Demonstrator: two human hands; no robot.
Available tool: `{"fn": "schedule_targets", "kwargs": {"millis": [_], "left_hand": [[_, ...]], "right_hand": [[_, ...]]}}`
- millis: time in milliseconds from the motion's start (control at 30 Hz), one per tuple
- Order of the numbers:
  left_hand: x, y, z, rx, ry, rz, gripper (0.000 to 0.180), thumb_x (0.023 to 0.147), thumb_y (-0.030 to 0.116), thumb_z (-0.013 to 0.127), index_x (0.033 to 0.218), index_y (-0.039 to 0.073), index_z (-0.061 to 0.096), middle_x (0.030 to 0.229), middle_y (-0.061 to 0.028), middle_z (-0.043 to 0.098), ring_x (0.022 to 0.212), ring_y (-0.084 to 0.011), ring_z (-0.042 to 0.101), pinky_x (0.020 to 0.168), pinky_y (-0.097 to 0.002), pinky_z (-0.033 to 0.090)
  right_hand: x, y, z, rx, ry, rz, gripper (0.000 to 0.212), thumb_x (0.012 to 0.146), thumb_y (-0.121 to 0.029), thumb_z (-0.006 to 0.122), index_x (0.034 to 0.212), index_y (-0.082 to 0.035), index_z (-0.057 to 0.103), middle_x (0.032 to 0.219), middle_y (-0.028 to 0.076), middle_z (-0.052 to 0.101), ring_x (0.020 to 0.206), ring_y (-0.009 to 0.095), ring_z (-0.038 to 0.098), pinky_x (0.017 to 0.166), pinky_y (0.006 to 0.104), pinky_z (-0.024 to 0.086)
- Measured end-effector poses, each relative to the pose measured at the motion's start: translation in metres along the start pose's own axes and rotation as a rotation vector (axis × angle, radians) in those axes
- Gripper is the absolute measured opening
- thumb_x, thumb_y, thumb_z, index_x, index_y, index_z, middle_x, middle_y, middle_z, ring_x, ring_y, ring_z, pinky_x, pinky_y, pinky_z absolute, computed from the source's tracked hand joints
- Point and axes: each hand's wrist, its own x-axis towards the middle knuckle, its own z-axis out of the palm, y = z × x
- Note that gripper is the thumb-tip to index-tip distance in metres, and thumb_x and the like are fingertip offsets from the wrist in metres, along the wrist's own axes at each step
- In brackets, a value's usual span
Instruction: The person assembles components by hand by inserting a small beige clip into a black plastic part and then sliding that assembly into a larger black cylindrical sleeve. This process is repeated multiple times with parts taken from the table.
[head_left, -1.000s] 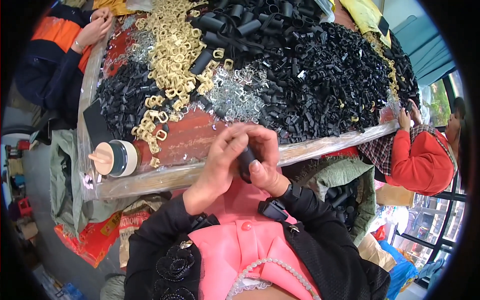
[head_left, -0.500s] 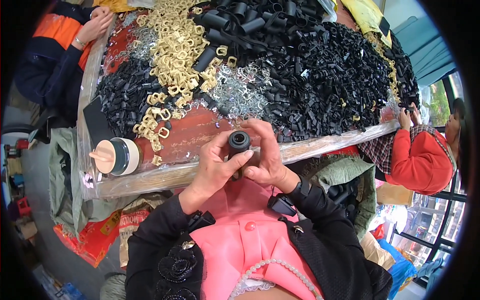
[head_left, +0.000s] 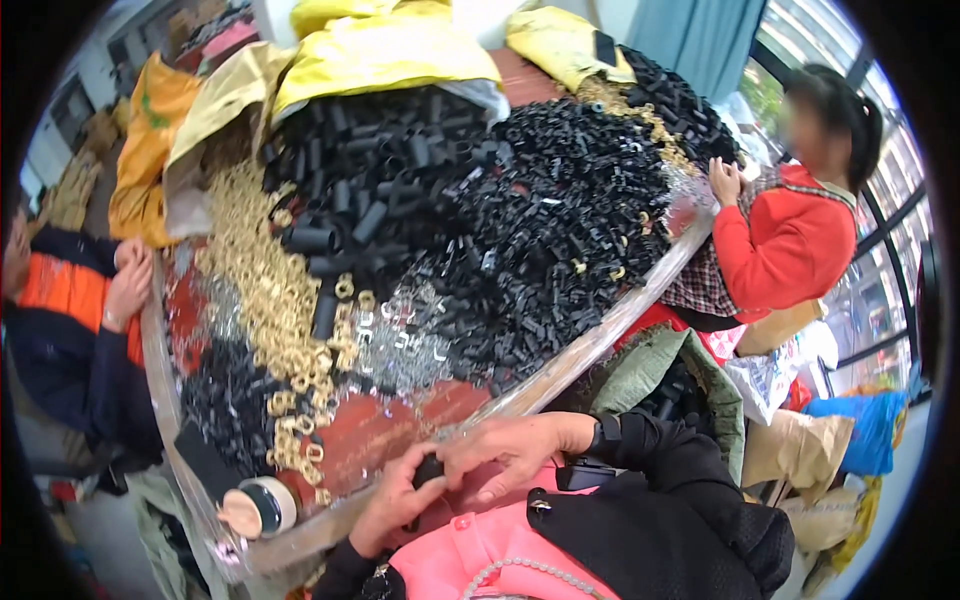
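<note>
My left hand (head_left: 398, 505) is closed around a short black cylindrical part (head_left: 428, 469), held upright just off the table's near edge. Only the part's top end shows; the fingers hide the rest. My right hand (head_left: 512, 452) is beside it on the right, its fingertips at the part and its thumb stretched apart from the fingers. Whether those fingertips press on the part is hard to see. Beyond my hands, the red tabletop (head_left: 365, 430) bears silvery metal clips (head_left: 405, 340), gold-coloured oval rings (head_left: 265, 310) and a large heap of small black pieces (head_left: 570, 200).
Black tubes (head_left: 370, 215) spill from a yellow sack (head_left: 390, 60) at the back. A lidded jar (head_left: 262, 506) and a flat black slab (head_left: 210, 458) occupy the near left corner. Co-workers sit left, in dark and orange (head_left: 70, 300), and right, in red (head_left: 785, 240). An open green sack (head_left: 715, 400) stands right.
The view has swung, so the table's far side and sacks now show. My left hand still holds the black part; my right hand's fingers have come over toward its top.
</note>
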Motion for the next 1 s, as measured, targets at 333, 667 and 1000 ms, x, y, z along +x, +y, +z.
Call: {"fn": "schedule_targets", "kwargs": {"millis": [333, 667, 1000], "left_hand": [[0.022, 0.017, -0.012, -0.072, -0.427, -0.189, 0.038, 0.069, 0.014, 0.063, 0.102, 0.001, 0.049, 0.093, -0.0082, 0.055, 0.084, -0.0119, 0.051, 0.074, -0.025, 0.042], [0.009, -0.032, -0.034, -0.382, -0.491, -0.37, 0.052, 0.076, 0.014, 0.059, 0.122, 0.005, 0.036, 0.118, -0.0102, 0.04, 0.108, -0.0192, 0.037, 0.091, -0.0295, 0.03], [0.008, -0.091, -0.046, -0.574, -0.464, -0.301, 0.143, 0.005, 0.056, 0.065, 0.129, 0.0, 0.021, 0.122, -0.0112, 0.037, 0.112, -0.0234, 0.035, 0.096, -0.032, 0.024]], "right_hand": [[-0.006, 0.016, -0.007, 0.533, -0.135, 0.138, 0.034, 0.084, -0.027, 0.05, 0.102, 0.002, 0.05, 0.101, 0.011, 0.051, 0.097, 0.018, 0.046, 0.083, 0.0313, 0.035], [-0.01, 0.029, -0.014, 1.041, -0.122, 0.212, 0.037, 0.084, -0.021, 0.05, 0.11, 0.004, 0.045, 0.104, 0.007, 0.052, 0.096, 0.011, 0.047, 0.085, 0.0251, 0.035], [-0.006, 0.04, -0.003, 1.115, -0.161, 0.086, 0.042, 0.085, -0.02, 0.049, 0.119, 0.001, 0.037, 0.114, 0.004, 0.046, 0.102, 0.011, 0.044, 0.086, 0.0248, 0.037]]}}
